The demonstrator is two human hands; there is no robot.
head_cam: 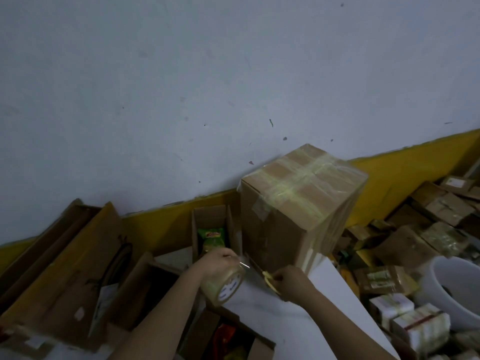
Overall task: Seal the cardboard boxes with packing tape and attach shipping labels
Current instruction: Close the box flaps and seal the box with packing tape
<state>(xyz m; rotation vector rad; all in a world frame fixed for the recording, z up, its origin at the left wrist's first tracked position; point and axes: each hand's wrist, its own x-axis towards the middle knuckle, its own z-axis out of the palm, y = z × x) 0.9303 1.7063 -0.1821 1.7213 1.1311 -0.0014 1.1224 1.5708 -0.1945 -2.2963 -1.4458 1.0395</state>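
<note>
Both forearms reach in from the bottom edge. One left hand (220, 258) curls its grip round a glossy clear tape roll (225, 283); the right hand (291, 279) pinches something yellow (270, 280), perhaps a cutter, at the foot of the tall cardboard box (293, 216). That box stands on the white table (298, 320), matte brown, already criss-crossed with shiny tape. No label shows; an open box (210, 216) behind waits unsealed.

Two bare arms came up from the bottom. The left hand (219, 258) and the right hand (292, 280) wore no gloves. No sleeves showed at all.
</note>
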